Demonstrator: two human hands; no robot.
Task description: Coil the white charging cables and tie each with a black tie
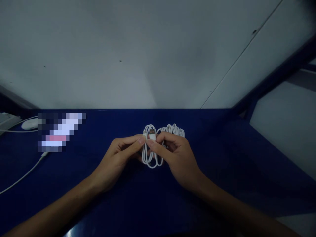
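A coiled white cable (152,163) is held up between my hands over the blue table, its two metal plugs side by side at the top. My left hand (118,158) pinches the narrower plug and the coil's left side between thumb and fingers. With thumb and fingers closed, my right hand (181,158) grips the wider USB plug and the coil's right side. Just beyond my right fingers, more coiled white cables (175,129) lie on the table; my hand partly hides them.
On the blue table (98,131) at the left is a pixelated bright device (63,130) with a white cord (29,171) at its lower end. A white rounded object (29,124) lies beside it. A pale panel (118,82) rises along the table's far edge.
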